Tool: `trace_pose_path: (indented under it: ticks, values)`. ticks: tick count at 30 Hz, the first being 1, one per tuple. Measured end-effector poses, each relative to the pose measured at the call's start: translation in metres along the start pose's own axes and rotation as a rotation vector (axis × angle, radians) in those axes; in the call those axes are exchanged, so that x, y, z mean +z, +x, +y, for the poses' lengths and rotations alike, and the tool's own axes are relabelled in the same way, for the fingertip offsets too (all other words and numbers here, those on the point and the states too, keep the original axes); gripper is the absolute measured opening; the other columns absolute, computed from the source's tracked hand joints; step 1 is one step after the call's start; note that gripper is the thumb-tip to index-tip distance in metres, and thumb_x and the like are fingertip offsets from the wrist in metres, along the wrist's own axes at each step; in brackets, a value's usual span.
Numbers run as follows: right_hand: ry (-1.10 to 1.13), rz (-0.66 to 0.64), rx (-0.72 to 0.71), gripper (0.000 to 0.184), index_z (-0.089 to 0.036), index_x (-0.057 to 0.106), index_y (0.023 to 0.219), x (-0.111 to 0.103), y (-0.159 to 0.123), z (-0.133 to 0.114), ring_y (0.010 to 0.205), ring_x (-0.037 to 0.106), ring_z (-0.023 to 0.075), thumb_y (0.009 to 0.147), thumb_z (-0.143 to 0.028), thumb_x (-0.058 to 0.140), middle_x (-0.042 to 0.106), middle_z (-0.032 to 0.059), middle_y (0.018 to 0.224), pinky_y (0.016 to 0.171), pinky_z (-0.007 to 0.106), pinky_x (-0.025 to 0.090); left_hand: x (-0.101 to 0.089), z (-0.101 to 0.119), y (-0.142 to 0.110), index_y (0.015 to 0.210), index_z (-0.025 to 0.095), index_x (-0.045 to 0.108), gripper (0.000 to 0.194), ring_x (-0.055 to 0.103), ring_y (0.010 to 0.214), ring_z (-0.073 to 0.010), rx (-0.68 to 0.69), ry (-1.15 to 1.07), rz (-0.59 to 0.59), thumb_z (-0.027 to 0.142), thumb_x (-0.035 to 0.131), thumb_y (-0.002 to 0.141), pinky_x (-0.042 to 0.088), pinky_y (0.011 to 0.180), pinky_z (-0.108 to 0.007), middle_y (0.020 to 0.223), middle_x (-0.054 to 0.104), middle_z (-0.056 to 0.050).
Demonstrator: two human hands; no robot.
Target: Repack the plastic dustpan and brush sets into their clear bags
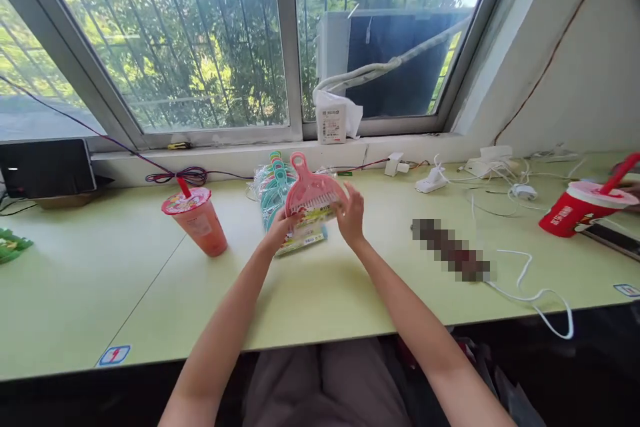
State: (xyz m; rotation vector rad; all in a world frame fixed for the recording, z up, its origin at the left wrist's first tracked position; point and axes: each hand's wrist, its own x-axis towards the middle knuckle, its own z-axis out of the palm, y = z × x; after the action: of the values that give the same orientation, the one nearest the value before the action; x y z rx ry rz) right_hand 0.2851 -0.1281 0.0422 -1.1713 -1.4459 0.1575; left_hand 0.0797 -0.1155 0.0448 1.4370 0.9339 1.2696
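A pink plastic mini dustpan with a brush [311,190] is held up over the green table between both hands. My left hand [281,225] grips its lower left edge with fingers closed. My right hand [351,215] holds its right side, fingers curled on the rim. A printed card label [311,219] hangs at the dustpan's lower edge. Behind and under it lies a clear bag of teal and pink dustpans [273,188] on the table.
A pink drink cup with a straw [199,220] stands left of my hands. A red cup [583,208] lies far right beside a phone. White cables and chargers [505,180] spread at the back right. A black box [47,167] sits far left by the window.
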Motion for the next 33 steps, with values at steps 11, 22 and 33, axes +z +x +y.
trace_pose_path:
  ticks: [11,22,33]
  values:
    - [-0.241,-0.295,-0.246,0.033,-0.02,0.067,0.095,0.016,-0.021,-0.009,0.088,0.059,0.0229,0.099,-0.037,0.039,0.07,0.0085,0.089,0.092,0.041,0.034,0.014,0.0,0.001,0.117,0.021,0.055,0.054,0.062,0.111,-0.0233,0.083,-0.31,0.217,0.037,0.074,0.068,0.051,0.092,-0.037,0.117,0.066,-0.007]
    - [0.563,-0.163,0.436,0.039,-0.02,0.06,0.075,0.015,0.001,0.002,0.058,0.054,0.0108,0.068,-0.057,0.071,0.063,0.0001,0.069,0.047,0.022,0.038,0.019,-0.001,-0.005,0.126,0.026,0.057,0.053,0.062,0.111,-0.0205,-0.079,-0.406,0.126,0.048,0.068,0.079,0.054,0.085,-0.028,0.122,0.066,-0.004]
    - [0.75,-0.168,0.682,0.038,-0.017,0.06,0.067,0.002,0.012,0.006,0.06,0.067,0.0135,0.053,-0.036,0.089,0.07,0.0007,0.068,0.061,0.027,0.059,-0.009,0.01,0.009,0.139,0.024,0.043,0.045,0.068,0.079,-0.0142,-0.015,-0.599,0.529,0.043,0.033,0.099,0.054,0.071,-0.026,0.099,0.072,-0.006]
